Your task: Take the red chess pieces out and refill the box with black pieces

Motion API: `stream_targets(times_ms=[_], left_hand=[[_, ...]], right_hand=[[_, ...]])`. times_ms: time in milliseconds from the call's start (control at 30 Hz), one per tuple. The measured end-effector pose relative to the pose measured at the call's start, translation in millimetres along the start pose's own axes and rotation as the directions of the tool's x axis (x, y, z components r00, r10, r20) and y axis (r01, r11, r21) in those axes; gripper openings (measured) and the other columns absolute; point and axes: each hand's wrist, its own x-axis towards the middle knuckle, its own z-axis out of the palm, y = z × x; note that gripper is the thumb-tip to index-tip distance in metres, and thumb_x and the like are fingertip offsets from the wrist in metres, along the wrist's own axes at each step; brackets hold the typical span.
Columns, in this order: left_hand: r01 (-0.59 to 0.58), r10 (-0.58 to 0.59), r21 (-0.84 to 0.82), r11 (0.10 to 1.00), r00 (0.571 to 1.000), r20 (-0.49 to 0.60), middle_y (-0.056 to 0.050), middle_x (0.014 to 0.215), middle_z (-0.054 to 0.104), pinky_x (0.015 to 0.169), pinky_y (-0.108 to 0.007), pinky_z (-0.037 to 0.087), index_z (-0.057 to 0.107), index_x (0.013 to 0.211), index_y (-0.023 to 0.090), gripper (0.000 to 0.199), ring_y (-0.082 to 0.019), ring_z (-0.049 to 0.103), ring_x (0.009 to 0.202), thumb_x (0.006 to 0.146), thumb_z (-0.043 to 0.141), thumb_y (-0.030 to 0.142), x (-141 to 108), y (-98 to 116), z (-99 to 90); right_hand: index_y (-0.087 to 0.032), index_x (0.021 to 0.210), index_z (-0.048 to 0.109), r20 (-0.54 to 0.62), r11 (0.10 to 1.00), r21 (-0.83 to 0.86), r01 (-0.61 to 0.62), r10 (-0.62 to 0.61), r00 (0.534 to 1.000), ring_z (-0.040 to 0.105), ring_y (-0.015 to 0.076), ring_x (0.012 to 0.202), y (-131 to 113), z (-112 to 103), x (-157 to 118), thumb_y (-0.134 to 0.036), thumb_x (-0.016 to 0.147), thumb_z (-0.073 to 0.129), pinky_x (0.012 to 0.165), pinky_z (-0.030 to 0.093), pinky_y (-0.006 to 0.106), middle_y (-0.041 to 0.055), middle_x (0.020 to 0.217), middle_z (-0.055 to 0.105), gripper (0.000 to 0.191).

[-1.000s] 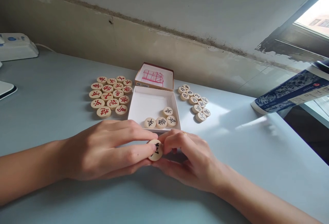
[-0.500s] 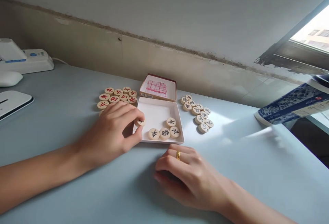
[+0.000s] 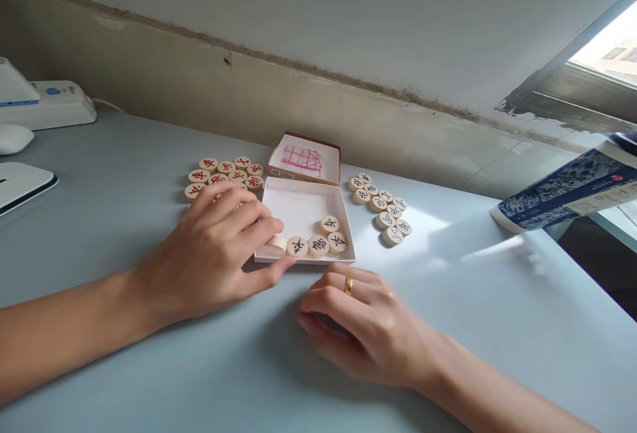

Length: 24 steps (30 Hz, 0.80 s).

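My left hand reaches over the near left corner of a shallow white box, its thumb and index finger apart. Between them a pale xiangqi piece rests at that corner, partly hidden by the fingers, its character not readable. Along the box's near side lie black-marked xiangqi pieces, with another piece behind them. Just in front of the box, my right hand rests on the desk with curled fingers, a gold ring on one. Nothing shows in it.
Red-marked pieces are grouped left of the box, partly behind my left hand. Black-marked pieces lie to the right. The box lid leans behind. A blue patterned cup stands far right; a power strip sits far left.
My left hand has parted its thumb and index finger, letting the piece go at the box's near left corner. My right hand stays put. The view has shifted slightly.
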Motion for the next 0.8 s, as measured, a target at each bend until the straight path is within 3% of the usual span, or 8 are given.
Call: stream_targets(times_ms=[233, 467, 633, 800], left_hand=[[-0.106, 0.106, -0.006, 0.994, 0.993, -0.043, -0.001, 0.083, 0.070, 0.099, -0.048, 0.047, 0.058, 0.093, 0.020, 0.009, -0.023, 0.065, 0.082, 0.102, 0.060, 0.021, 3.0, 3.1, -1.4], [-0.204, 0.204, -0.026, 0.979, 0.979, -0.018, -0.006, 0.088, 0.072, 0.098, -0.048, 0.048, 0.067, 0.097, 0.013, 0.016, -0.025, 0.064, 0.085, 0.099, 0.052, 0.006, 3.0, 4.6, -4.8], [-0.225, 0.227, -0.050, 0.973, 0.974, 0.017, -0.006, 0.088, 0.071, 0.087, -0.043, 0.050, 0.069, 0.094, 0.015, 0.014, -0.025, 0.063, 0.085, 0.101, 0.057, 0.013, 2.0, 7.2, -4.2], [-0.194, 0.195, -0.060, 0.979, 0.981, 0.004, -0.008, 0.092, 0.070, 0.089, -0.044, 0.051, 0.068, 0.098, 0.014, 0.010, -0.026, 0.064, 0.089, 0.101, 0.058, 0.014, 2.6, 8.0, -2.4]], right_hand=[[-0.020, 0.094, 0.062, -0.016, 1.000, 0.002, -0.011, 0.011, 1.000, 0.052, 0.0134, 0.064, 0.1, 0.0, 0.6, -0.012, 0.101, 0.056, 0.064, 0.052, 0.028, -0.0005, 0.074, 0.064, 0.012], [-0.020, 0.092, 0.062, -0.005, 1.000, -0.003, -0.004, 0.004, 1.000, 0.050, 0.0137, 0.063, 0.8, 0.6, -0.2, -0.012, 0.101, 0.056, 0.063, 0.050, 0.027, -0.0008, 0.072, 0.062, 0.013], [-0.020, 0.092, 0.061, 0.012, 1.000, 0.017, 0.003, -0.003, 1.000, 0.052, 0.0135, 0.063, 2.2, 0.6, 1.9, -0.011, 0.100, 0.056, 0.065, 0.051, 0.027, -0.0007, 0.072, 0.063, 0.013], [-0.020, 0.091, 0.060, 0.025, 1.000, 0.018, 0.016, -0.017, 1.000, 0.051, 0.0139, 0.064, 2.1, 0.1, 1.9, -0.013, 0.102, 0.055, 0.066, 0.051, 0.026, -0.0001, 0.073, 0.063, 0.014]])
